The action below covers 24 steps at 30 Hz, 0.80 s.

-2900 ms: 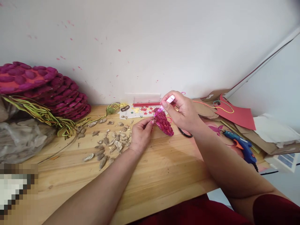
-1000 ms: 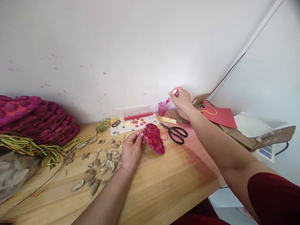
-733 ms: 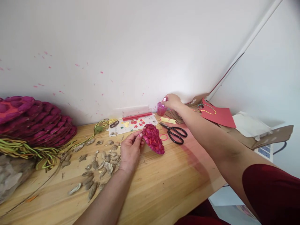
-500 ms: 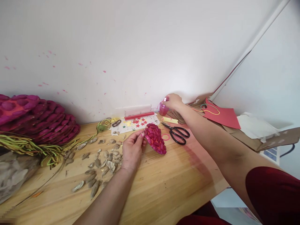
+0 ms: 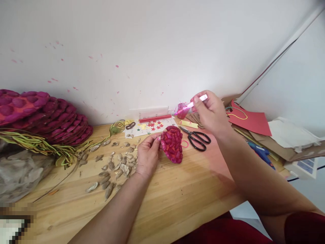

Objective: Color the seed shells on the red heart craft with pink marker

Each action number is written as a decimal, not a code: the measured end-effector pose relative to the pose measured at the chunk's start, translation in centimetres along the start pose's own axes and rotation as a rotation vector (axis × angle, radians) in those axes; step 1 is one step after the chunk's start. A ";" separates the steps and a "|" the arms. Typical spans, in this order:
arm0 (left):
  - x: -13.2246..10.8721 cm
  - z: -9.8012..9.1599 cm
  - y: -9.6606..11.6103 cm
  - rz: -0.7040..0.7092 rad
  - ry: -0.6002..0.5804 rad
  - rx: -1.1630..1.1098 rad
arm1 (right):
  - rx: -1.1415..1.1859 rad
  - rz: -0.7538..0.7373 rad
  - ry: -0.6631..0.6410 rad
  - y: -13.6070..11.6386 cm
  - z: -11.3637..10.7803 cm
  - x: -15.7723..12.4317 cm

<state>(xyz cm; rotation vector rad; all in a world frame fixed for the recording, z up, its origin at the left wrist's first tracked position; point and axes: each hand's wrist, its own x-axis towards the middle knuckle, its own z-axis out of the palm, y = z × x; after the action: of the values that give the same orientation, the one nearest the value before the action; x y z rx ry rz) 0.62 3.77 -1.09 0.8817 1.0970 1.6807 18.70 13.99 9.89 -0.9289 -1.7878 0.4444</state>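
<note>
My left hand pinches the edge of a magenta painted piece with a bumpy, shell-covered face, tilted above the table. In my right hand is a slim paintbrush with a white handle and a pink-stained end pointing left. Just behind that end stands a small clear cup of pink paint by the wall. Black-handled scissors lie between my two hands, near a pink ring.
Loose peanut shells are scattered left of my left hand. A stack of magenta bumpy pieces and green-yellow cords sit far left. Star cutouts lie on paper at the back. Red paper and cardboard are at right.
My right hand has lifted the brush up out of the paint cup and drawn it to the right. The piece in my left hand has turned, showing more of its bumpy face.
</note>
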 end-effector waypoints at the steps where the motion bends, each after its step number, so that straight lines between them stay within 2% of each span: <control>1: -0.1 0.1 0.2 0.013 0.002 0.014 | 0.069 -0.010 -0.045 -0.9 0.1 -1.1; 5: -0.7 0.5 1.1 0.053 0.001 0.062 | 0.151 -0.050 -0.069 -3.6 0.4 -4.3; 8: -1.0 0.8 1.6 0.084 -0.001 0.084 | 0.115 -0.093 -0.061 -4.3 0.3 -5.4; 13: -1.4 1.1 1.7 0.121 0.001 0.100 | 0.023 -0.220 -0.028 -4.1 0.2 -6.1; 24: -1.9 1.2 1.8 0.131 0.006 0.142 | 0.035 -0.207 -0.080 -3.8 -0.1 -6.4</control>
<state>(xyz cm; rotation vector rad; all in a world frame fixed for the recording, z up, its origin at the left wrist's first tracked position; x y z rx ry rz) 1.77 1.94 0.90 1.0590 1.1960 1.7291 18.50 6.68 8.52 -0.7010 -1.9197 0.3832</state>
